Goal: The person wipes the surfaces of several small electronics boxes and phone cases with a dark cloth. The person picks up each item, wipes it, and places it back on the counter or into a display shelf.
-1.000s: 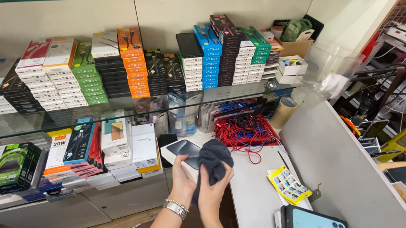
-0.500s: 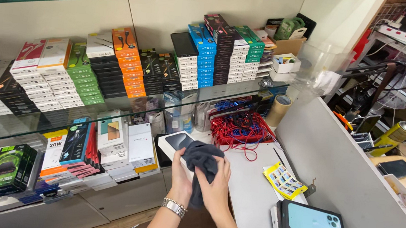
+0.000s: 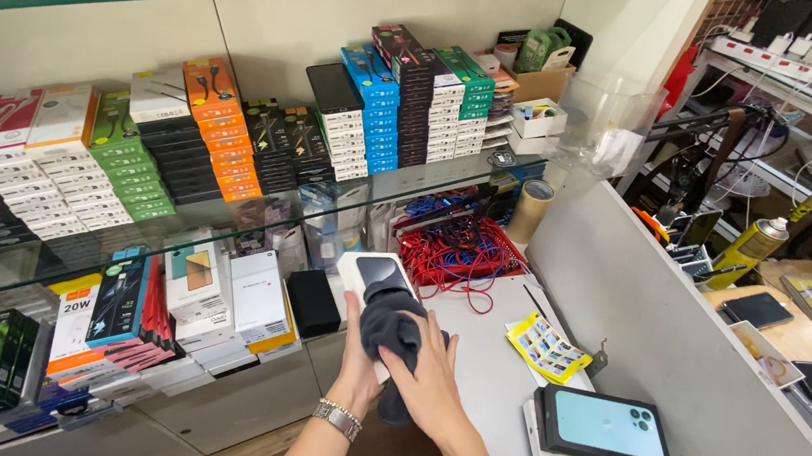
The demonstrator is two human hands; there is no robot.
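We look down at two bare hands working over a pale grey tabletop (image 3: 500,389) in a shop lined with glass shelves. The left hand (image 3: 359,354), with a metal watch (image 3: 338,418) on its wrist, grips a white phone box (image 3: 373,277) from below, fingers wrapped around its lower end — the box is lifted off the tabletop and tilted away from us, its printed top facing up. The right hand (image 3: 430,381) presses a dark grey cloth (image 3: 391,322) against the lower half of the box, fingers closed over the cloth, which bunches and hangs down between the two hands.

Just beyond the box lies a tangle of red cables (image 3: 459,254), with a roll of brown tape (image 3: 530,211) standing beside it. To the right of the hands sits a yellow sticker sheet (image 3: 546,348) — and nearer to us a blue phone (image 3: 604,427) lies back-up on a stack of flat boxes. On the glass shelf (image 3: 225,229) to the left stand stacks of small accessory boxes in orange, green, black and blue.
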